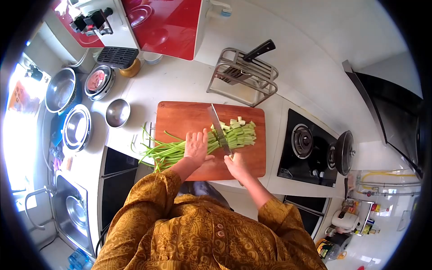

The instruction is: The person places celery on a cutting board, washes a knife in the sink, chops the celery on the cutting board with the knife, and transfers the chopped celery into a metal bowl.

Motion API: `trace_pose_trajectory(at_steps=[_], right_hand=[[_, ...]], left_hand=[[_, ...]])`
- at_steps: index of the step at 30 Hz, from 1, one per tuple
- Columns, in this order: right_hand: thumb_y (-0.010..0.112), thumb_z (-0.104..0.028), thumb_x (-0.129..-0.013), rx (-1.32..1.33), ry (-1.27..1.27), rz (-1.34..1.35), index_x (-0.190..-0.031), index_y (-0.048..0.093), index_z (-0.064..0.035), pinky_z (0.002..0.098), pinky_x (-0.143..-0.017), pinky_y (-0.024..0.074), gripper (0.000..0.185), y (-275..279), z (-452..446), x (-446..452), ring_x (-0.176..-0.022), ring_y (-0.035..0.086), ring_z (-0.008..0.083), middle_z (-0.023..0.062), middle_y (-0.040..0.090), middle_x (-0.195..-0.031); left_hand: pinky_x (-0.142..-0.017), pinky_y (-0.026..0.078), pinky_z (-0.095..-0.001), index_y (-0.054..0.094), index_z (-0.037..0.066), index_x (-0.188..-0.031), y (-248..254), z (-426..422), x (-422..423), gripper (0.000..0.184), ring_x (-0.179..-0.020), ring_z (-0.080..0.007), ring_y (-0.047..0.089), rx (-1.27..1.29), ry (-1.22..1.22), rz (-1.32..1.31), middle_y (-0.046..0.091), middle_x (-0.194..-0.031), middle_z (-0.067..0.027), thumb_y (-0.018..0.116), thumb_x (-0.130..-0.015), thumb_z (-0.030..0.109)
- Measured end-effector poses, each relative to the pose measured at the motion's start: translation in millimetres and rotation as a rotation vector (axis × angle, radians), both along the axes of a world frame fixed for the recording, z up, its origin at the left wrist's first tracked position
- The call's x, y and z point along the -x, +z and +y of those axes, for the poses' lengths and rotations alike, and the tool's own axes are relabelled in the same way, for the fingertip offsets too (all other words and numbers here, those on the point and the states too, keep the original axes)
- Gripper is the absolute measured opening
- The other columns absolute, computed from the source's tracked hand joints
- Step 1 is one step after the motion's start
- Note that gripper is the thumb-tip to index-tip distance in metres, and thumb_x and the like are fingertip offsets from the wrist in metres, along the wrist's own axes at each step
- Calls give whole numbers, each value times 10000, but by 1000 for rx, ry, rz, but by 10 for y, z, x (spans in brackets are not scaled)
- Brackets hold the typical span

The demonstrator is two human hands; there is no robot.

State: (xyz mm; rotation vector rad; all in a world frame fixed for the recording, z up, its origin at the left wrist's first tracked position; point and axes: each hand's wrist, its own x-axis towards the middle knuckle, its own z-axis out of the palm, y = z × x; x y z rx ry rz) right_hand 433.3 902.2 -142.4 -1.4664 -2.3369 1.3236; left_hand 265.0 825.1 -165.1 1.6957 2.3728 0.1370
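Note:
Long green celery-like stalks (pixel 168 152) lie across a wooden cutting board (pixel 180 118), their thin ends hanging past its left edge. My left hand (pixel 196 146) rests over the bunch, fingers across the stalks and thumb apart, holding them down. In my right hand (pixel 235 164) is the handle of a cleaver (pixel 219 128), its blade standing across the bunch just right of my left fingers. Cut pale green pieces (pixel 243 134) are gathered to the right of the blade. The lower part of the blade's edge is hidden among the stalks.
Behind the board stands a metal knife rack (pixel 265 85) with a black-handled knife (pixel 259 50). A small steel bowl (pixel 118 113) and a bowl with raw meat (pixel 96 81) are at the left. To the right is a gas stove (pixel 292 159) with a dark pan (pixel 344 153); a sink (pixel 60 211) is lower left.

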Motion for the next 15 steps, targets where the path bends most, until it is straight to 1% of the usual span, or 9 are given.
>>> trace_pose_trajectory(at_steps=[2,3,6,8,9,10,13,14,15], right_hand=[[580,-242,-852,77,80,-96,-653,522,23,424,-482,378,336,375,-88,28,-473,520,269,159,502,-528],[572,-260,-856,82,149,-169,-653,530,31,426,-491,386,357,499,-109,36,-486,534,291,176,503,-530],[577,-260,-853,39,210,-190,-651,530,29,428,-500,395,355,461,-217,-7,-488,536,290,168,508,-526],[573,-255,-855,43,239,-226,-653,533,28,432,-511,405,350,422,-241,21,-491,540,295,165,520,-533],[569,-247,-856,53,217,-265,-645,526,25,432,-512,410,347,391,-249,38,-492,546,288,161,521,-531],[564,-239,-857,63,191,-303,-638,520,23,431,-513,415,344,355,-249,48,-493,552,281,157,522,-528],[553,-222,-859,84,224,-333,-637,521,18,428,-516,425,329,246,-165,130,-503,567,279,151,525,-525],[553,-222,-859,89,229,-338,-637,521,18,428,-516,425,329,224,-116,188,-503,567,279,151,525,-525],[555,-215,-854,246,163,-374,-636,523,19,430,-522,433,322,291,-65,327,-510,575,278,149,525,-522]], left_hand=[[-1085,256,-505,308,-46,-1399,126,-89,18,1108,-1147,-274,454,16,-12,58,476,-1240,-137,734,-627,624],[-1085,256,-505,308,-46,-1399,116,-130,38,1108,-1147,-274,454,13,-13,58,476,-1240,-137,734,-627,624],[-1107,211,-527,349,-33,-1364,43,-251,139,1096,-1180,-299,441,-45,39,35,481,-1238,-158,751,-594,634],[-1095,229,-524,362,-27,-1352,-39,-320,194,1049,-1189,-298,433,18,10,-6,481,-1236,-143,762,-611,599],[-1024,311,-486,416,-11,-1290,-111,-328,204,917,-1135,-283,451,-16,-14,-2,490,-1176,-118,770,-636,526],[-1024,311,-486,416,-11,-1290,-184,-318,193,917,-1135,-283,451,-16,-14,-10,490,-1176,-118,770,-636,526],[-867,371,-391,484,24,-1166,-268,-301,174,695,-994,-248,465,-66,-30,75,484,-1042,-87,760,-660,412],[-867,371,-391,484,24,-1166,-291,-298,184,695,-994,-248,465,-61,-26,70,484,-1042,-87,760,-660,412],[-869,372,-391,488,28,-1163,-323,-290,189,686,-998,-247,465,-59,-43,69,486,-1046,-87,757,-660,409]])
